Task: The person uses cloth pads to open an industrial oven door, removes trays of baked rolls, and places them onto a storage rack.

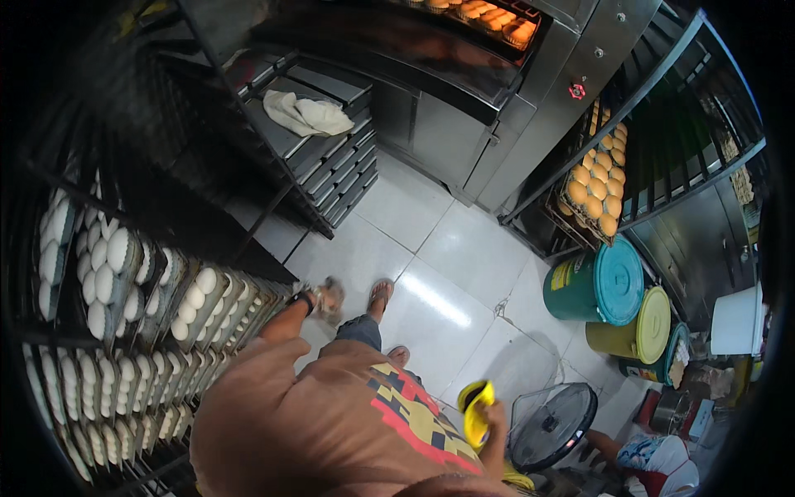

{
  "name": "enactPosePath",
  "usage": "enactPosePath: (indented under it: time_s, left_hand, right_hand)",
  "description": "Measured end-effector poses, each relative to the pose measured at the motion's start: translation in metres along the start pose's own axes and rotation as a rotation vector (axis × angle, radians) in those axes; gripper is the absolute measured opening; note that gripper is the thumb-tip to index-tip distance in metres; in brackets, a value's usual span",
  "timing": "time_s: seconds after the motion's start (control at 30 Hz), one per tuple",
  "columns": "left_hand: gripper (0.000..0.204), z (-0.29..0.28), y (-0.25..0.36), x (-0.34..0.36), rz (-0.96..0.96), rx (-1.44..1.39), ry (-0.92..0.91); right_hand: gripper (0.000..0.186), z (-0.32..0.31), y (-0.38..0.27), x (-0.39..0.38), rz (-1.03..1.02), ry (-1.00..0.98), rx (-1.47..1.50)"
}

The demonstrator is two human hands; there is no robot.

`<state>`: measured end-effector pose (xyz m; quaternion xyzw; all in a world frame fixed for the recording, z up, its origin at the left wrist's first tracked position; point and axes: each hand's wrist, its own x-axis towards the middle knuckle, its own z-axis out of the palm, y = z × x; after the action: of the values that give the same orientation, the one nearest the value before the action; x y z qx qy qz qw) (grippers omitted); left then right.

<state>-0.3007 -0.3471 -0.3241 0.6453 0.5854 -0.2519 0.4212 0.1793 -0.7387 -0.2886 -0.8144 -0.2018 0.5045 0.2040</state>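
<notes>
Head view (only one): a yellow item (477, 432) is grasped in the R hand (495, 418), low in view, a bit R of centre, next to the printed front of the brown shirt (281, 406). It's held on the L side of the fingers, w/ its long axis set approx. up-down in view, i.e. roughly away from the body; a dark hollow or patch is shown nr its upper end. By far the nearer hand is the R. The L hand (329, 300) is held well apart, to the upper L, btwn the stacked eggs (207, 282) and the baking trays (352, 124), w/ a dark band (307, 301) worn at the wrist. Just R of the R hand, a round dark thing (555, 427) is seen, w/ a co-worker's arm (604, 445) extended to its rim; contact can't be confirmed.

Hard to make out: the L hand is motion-blurred, so whether its fingers are spread or curled, or anything's held, can't be told. R fingertips are partly hidden; the exact grip is unclear. The yellow item's kind can't be ID'd. A 2nd yellow patch (518, 478), nr the R forearm, is only partly visible. The co-worker is partly lost in the dark rim.
</notes>
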Motion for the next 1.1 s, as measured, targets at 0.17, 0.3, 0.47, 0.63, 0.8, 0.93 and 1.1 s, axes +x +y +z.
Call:
enactPosePath:
  time_s: [0.17,0.3,0.47,0.63,0.8,0.93,1.1]
  left_hand:
    - [0.056,0.099,-0.075,-0.049,-0.179,-0.076,-0.090]
    - [0.055,0.146,-0.094,-0.077,-0.244,-0.155,-0.109]
    - [0.054,0.141,-0.092,-0.072,-0.229,-0.164,-0.062]
    - [0.053,0.079,-0.057,-0.042,-0.123,-0.115,0.057]
    - [0.052,0.041,-0.034,-0.021,-0.076,-0.150,0.135]
    - [0.051,0.034,-0.035,-0.008,-0.078,-0.144,0.112]
    - [0.051,0.029,-0.047,0.013,-0.075,-0.174,0.069]
  right_hand:
    - [0.023,0.063,0.156,-0.035,0.112,-0.134,-0.158]
    - [0.026,0.085,0.165,-0.058,0.146,-0.114,-0.227]
    - [0.029,0.066,0.131,-0.029,0.100,0.029,-0.041]
    - [0.023,-0.004,0.037,0.024,-0.025,0.264,0.517]
    - [0.039,-0.065,-0.130,-0.040,-0.447,0.095,1.362]
    - [0.053,-0.081,-0.209,-0.096,-0.969,-0.113,1.676]
    - [0.057,-0.057,-0.285,-0.090,-1.113,0.157,1.650]
